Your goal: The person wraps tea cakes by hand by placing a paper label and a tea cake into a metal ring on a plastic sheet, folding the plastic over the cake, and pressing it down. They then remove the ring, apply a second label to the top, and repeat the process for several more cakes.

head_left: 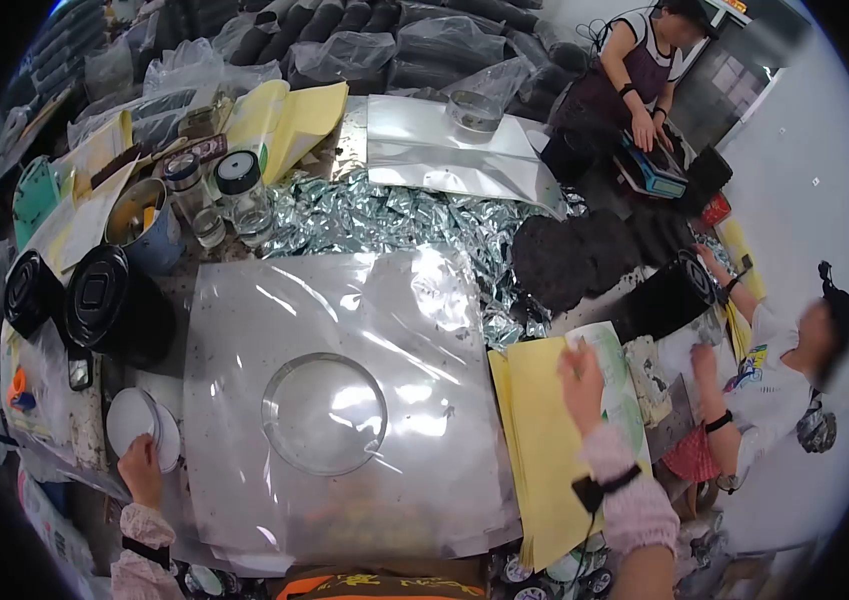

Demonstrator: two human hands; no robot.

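Silver foil [364, 220] across worktop [568, 319]; white wall [789, 190]; left hand [142, 468] pinching white disc [131, 418]; right hand [582, 382] curled, contents unclear.

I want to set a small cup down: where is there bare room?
The shiny sheet is mostly bare between the ring and the yellow papers, and between the ring and the foil packets. Its left side and far-left corner are crowded: black canisters, glass jars, and white discs at the left hand. The right hand is over the yellow papers.

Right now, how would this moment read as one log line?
left hand: at white discs, grip unclear | right hand: over paper sheets | ring: on shiny sheet
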